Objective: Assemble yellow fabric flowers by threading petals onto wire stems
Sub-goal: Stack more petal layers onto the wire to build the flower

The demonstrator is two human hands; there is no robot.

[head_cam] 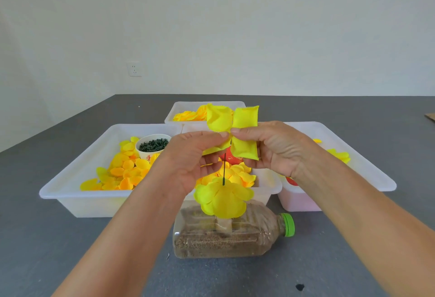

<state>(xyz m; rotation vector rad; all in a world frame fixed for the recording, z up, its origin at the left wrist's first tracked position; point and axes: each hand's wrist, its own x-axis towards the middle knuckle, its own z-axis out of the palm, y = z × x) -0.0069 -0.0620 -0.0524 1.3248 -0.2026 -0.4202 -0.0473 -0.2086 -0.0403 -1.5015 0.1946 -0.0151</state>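
Yellow fabric petals (243,120), a flat piece with squarish lobes, sit pinched between our two hands above a thin dark wire stem (224,167). Our left hand (188,157) nips the piece at its middle with thumb and fingertip, and our right hand (270,146) pinches the same spot from the other side, so both grips are narrow and closed on the fabric. Straight below the pinch the wire runs down through a rounded yellow fabric flower layer (222,199), which rests on a clear plastic bottle with a green cap (231,235), lying on its side and part-filled with brown grains. Beyond our grip, translucent white plastic trays (77,179) hold loose yellow and orange petals (127,169).
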